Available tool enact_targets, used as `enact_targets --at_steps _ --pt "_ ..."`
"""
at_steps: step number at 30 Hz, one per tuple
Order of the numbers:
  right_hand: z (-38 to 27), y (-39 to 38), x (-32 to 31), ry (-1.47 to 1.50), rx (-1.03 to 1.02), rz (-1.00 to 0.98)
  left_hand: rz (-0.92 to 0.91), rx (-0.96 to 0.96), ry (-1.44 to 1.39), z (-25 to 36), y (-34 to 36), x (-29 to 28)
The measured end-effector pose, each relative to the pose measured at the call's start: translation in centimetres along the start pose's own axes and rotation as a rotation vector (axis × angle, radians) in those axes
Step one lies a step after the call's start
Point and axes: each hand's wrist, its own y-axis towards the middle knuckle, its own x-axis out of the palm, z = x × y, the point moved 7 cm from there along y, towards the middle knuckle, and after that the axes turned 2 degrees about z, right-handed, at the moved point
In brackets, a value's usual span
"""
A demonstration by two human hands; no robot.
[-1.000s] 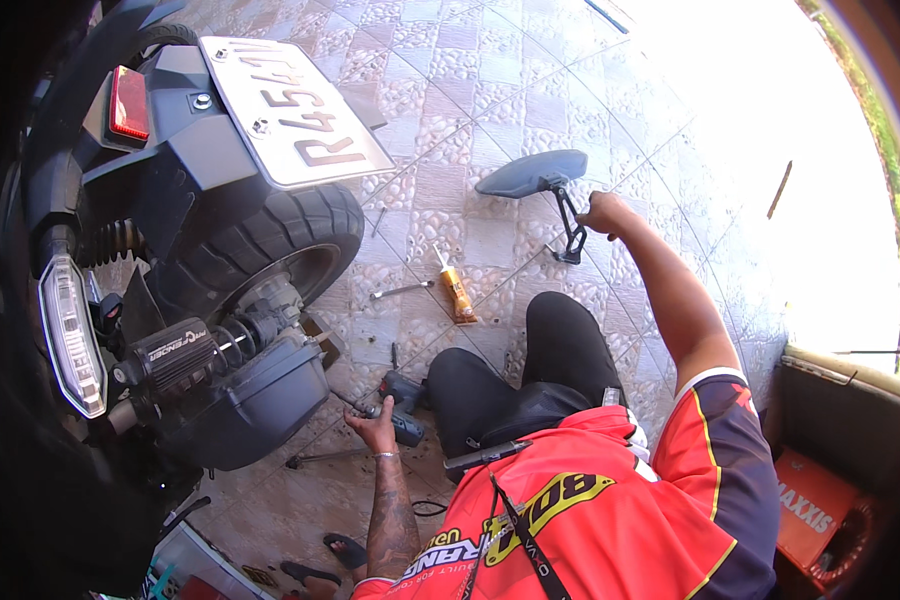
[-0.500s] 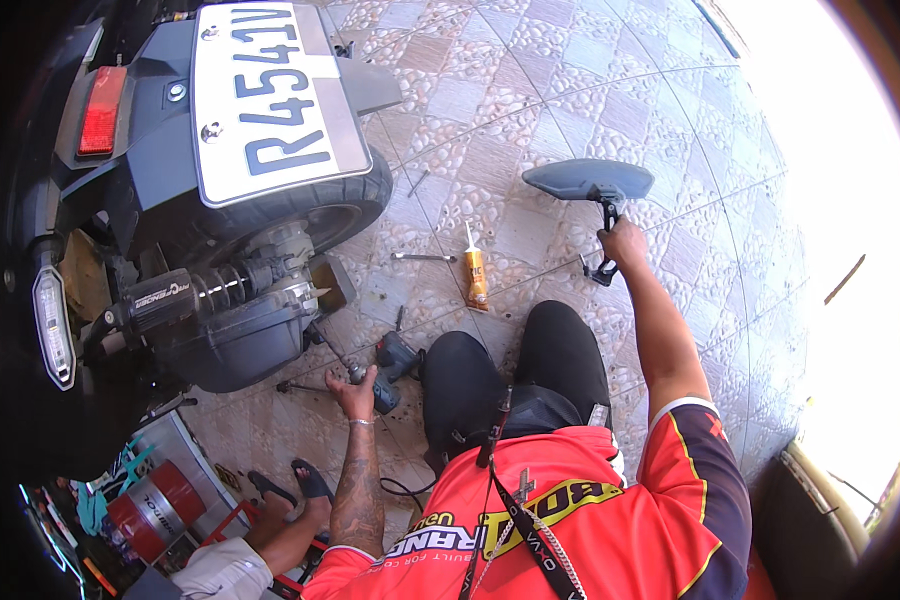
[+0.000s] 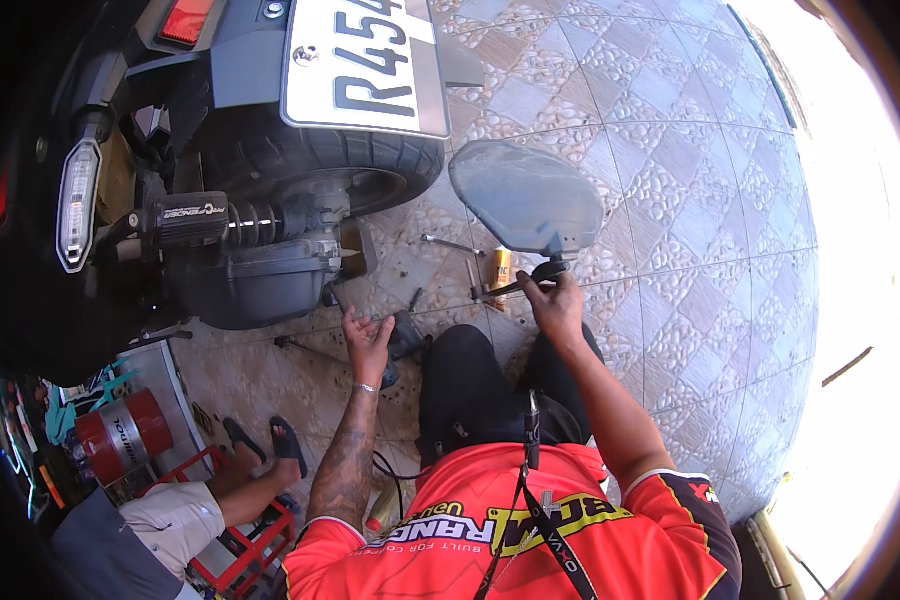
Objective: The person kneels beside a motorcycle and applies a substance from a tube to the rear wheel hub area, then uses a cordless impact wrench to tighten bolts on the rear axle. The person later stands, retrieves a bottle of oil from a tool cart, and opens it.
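Note:
My right hand (image 3: 558,308) grips the black bracket of a grey mudguard (image 3: 530,195), held above the floor in front of my knees with its broad blade pointing away from me. My left hand (image 3: 368,345) is raised with its fingers apart, close to the hub side of a scooter's rear wheel, whose tyre (image 3: 370,155) stands at the left. Partly hidden behind that hand, a dark power driver (image 3: 407,335) lies on the floor. A yellow tube (image 3: 501,262) sits beyond the bracket, which covers part of it. A metal spanner (image 3: 452,243) lies beside the tube.
Above the wheel sits the white number plate (image 3: 435,95), with a shock absorber (image 3: 195,220) nearer me. At lower left are another person's sandalled feet (image 3: 288,447), a red drum (image 3: 125,430) and a red metal frame (image 3: 255,550). Patterned tiles (image 3: 690,300) extend to the right.
My right hand has brought the mudguard leftward and nearer, turning its broad face into view. My left hand has risen from beside the driver towards the wheel hub. The view has shifted too.

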Motion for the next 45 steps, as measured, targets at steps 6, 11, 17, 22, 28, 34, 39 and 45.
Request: enact_targets --at_steps 6,11,17,22,28,34,39,45 --pt "-2.7 -2.4 9.2 0.241 0.103 -0.133 -0.122 0.052 -0.158 1.4 2.5 1.8" --pt "-5.3 -2.8 12.9 0.532 -0.012 -0.153 -0.113 0.124 -0.2 2.2 4.4 2.4" --pt "-7.1 -1.6 16.1 0.588 -0.065 -0.159 -0.123 0.056 -0.255 3.2 6.0 3.1" --pt "-6.6 -1.1 18.1 0.481 -0.1 -0.127 -0.132 -0.015 -0.357 2.6 7.5 3.1" --pt "-5.2 0.5 20.5 0.321 -0.211 -0.051 -0.161 -0.045 -0.365 0.9 9.8 4.1" --pt "-4.3 0.8 22.3 0.298 -0.178 -0.021 -0.09 -0.022 -0.393 2.2 10.1 3.7" --pt "-4.7 0.1 22.9 0.335 -0.141 0.052 -0.1 0.002 -0.424 3.2 10.1 3.5" --pt "-4.9 -0.3 22.4 0.373 -0.194 0.046 -0.042 0.015 -0.413 2.8 10.8 2.6"
